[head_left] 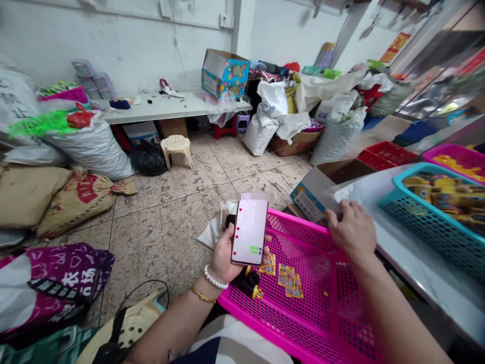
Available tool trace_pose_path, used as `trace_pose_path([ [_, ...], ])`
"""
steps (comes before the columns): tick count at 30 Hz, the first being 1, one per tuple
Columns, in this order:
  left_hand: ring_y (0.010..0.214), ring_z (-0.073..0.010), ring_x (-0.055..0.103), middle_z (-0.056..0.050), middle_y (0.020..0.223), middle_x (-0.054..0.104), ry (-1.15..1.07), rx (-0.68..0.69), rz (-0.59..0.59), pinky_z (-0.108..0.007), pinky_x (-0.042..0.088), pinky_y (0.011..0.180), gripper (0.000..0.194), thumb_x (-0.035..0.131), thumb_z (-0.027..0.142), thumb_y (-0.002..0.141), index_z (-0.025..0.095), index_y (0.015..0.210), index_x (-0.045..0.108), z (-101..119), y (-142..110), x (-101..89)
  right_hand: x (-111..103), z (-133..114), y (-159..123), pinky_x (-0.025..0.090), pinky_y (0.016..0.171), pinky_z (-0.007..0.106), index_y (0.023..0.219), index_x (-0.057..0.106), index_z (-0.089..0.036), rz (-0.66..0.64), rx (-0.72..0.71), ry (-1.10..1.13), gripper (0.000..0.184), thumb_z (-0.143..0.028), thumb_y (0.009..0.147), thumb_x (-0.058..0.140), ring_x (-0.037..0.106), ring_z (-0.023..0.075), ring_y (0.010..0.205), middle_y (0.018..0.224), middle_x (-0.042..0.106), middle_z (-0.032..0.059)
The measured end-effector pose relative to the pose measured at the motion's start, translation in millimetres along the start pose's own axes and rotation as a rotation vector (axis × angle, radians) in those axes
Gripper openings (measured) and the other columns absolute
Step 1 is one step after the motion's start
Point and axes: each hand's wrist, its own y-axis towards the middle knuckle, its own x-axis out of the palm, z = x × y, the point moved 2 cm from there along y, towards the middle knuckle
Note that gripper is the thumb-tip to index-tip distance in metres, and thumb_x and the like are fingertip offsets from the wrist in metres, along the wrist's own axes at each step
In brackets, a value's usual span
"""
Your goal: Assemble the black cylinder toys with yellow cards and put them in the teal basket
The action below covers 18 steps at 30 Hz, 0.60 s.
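My left hand [224, 255] is wrapped around a smartphone [250, 231] with a lit screen, held upright above the near left corner of a pink plastic basket [314, 308]. The basket lies on my lap and holds a few small picture cards [287, 277] and a small black and yellow toy [250, 283]. My right hand [350, 228] rests on the basket's far right rim, fingers curled over the edge next to a white table [409, 268]. A pearl bracelet and a gold bangle circle my left wrist.
A teal basket [432, 222] full of yellow toys and a second pink basket [454, 159] stand on the white table. An open cardboard box [322, 184] sits behind my basket. Sacks, bags, a small stool [177, 149] and a low bench [170, 106] line the floor and wall.
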Motion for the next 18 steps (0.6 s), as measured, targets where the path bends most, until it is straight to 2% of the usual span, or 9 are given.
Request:
trace_pose_path([
  [4,0.099,-0.0345,0.065,-0.022,0.115,0.065,0.020,-0.002,0.019,-0.049,0.051,0.084,0.063,0.033,0.055,0.094,0.011,0.135,0.051,-0.3,1.0,0.2,0.1,-0.3,-1.2,0.039,0.102,0.050,0.132,0.049,-0.001,0.011,0.002,-0.005,0.059,-0.045,0.094,0.039,0.048,0.0396,0.124,0.133,0.052,0.0268],
  [8,0.098,-0.0345,0.065,-0.022,0.115,0.065,0.001,0.007,0.009,-0.050,0.050,0.083,0.063,0.029,0.055,0.096,0.011,0.136,0.050,0.9,1.0,-1.7,-2.0,-3.0,-0.6,0.038,0.103,0.048,0.130,0.051,-0.001,0.005,0.004,-0.009,0.059,-0.044,0.093,0.038,0.049,0.0385,0.122,0.131,0.053,0.0265],
  [13,0.099,-0.0348,0.065,-0.023,0.115,0.065,-0.002,-0.003,-0.016,-0.049,0.051,0.083,0.067,0.025,0.057,0.096,0.009,0.135,0.051,0.2,0.1,-4.1,-1.1,-2.0,-1.7,0.039,0.103,0.050,0.130,0.051,0.001,0.035,0.011,-0.009,0.062,-0.046,0.092,0.037,0.049,0.0399,0.122,0.131,0.053,0.0275],
  [18,0.100,-0.0343,0.065,-0.022,0.113,0.066,-0.023,0.018,0.011,-0.049,0.051,0.084,0.064,0.030,0.056,0.095,0.010,0.136,0.050,0.6,4.8,-6.6,6.6,2.9,-2.4,0.040,0.100,0.051,0.130,0.051,0.001,0.048,-0.014,0.021,0.062,-0.044,0.091,0.038,0.050,0.0395,0.120,0.130,0.053,0.0284],
])
